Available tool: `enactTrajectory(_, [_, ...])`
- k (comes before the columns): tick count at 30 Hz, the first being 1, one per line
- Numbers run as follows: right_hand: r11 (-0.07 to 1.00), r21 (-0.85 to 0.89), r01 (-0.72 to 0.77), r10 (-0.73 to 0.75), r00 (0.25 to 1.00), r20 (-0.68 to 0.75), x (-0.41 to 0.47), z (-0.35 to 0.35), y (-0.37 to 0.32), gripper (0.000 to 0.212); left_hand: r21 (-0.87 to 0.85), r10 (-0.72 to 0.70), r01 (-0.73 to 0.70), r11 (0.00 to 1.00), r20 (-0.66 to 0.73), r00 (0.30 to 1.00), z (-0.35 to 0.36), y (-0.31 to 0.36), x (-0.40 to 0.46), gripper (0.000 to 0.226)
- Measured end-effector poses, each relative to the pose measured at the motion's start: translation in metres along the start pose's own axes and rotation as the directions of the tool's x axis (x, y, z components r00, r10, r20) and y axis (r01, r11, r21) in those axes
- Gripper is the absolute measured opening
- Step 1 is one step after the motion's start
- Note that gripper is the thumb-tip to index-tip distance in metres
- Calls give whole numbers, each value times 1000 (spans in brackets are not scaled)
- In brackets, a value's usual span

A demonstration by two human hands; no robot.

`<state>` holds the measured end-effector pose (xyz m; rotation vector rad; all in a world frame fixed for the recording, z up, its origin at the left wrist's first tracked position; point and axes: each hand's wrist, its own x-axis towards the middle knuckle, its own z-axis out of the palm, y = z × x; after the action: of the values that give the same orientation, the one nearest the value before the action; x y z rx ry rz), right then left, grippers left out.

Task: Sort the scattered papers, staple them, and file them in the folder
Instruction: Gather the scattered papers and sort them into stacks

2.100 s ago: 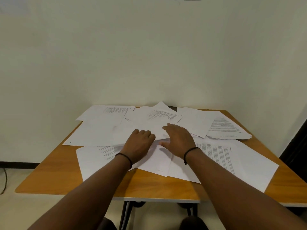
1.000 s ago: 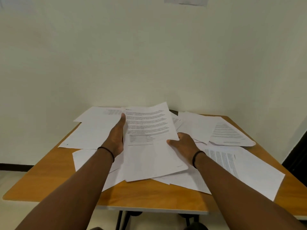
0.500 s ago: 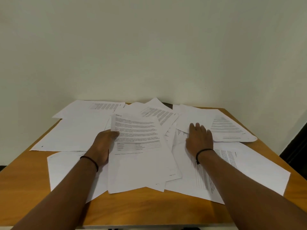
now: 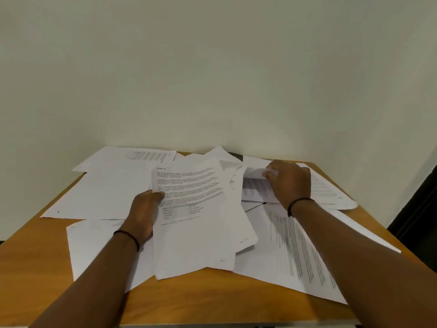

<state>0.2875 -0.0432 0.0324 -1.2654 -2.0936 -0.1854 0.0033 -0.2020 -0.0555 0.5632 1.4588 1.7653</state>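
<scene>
**Papers loose on table, both hands engaged**

White printed papers (image 4: 111, 192) lie overlapped across the wooden table (image 4: 30, 256), some overhanging its far left edge. The left hand (image 4: 142, 215) pinches a small stack (image 4: 196, 223) (top sheet shows text and a table) by its left margin. The right hand (image 4: 289, 183) curls round a lifted sheet (image 4: 255, 185). Bare wood shows along the near edge.

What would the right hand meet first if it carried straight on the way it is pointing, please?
Probably only more paper: the right hand, already pinching a sheet, points towards the far loose sheets, and beyond them the wall. Depth is hard to judge.
</scene>
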Motion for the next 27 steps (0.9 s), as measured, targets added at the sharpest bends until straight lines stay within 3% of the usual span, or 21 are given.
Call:
enactTrajectory(4, [975,222,-6,31,994,-109,29,-35,-21,12,49,37,-36,998,-18,999,4,1,-4,29])
enactTrajectory(8, [920,378,106,-11,969,-245,52,-73,-46,20,57,46,-44,997,-40,998,9,7,-8,21])
enactTrajectory(11, [943,219,250,-150,908,-392,63,-98,-68,19,55,51,-48,997,-45,998,15,15,-11,22])
enactTrajectory(16, [885,-98,455,-420,690,-589,50,-111,-106,24,88,44,-41,995,-26,999,21,17,-21,23])
enactTrajectory(18, [855,-144,498,-470,629,-619,43,-109,-118,26,90,51,-48,995,-29,998,21,17,-23,15])
enactTrajectory(22, [846,-144,513,-470,592,-655,46,-112,-134,29,108,73,-68,992,-38,997,18,19,-23,16])
enactTrajectory(27, [730,-262,632,-595,397,-699,41,-133,-159,30,121,95,-91,989,-26,995,14,20,-21,23])
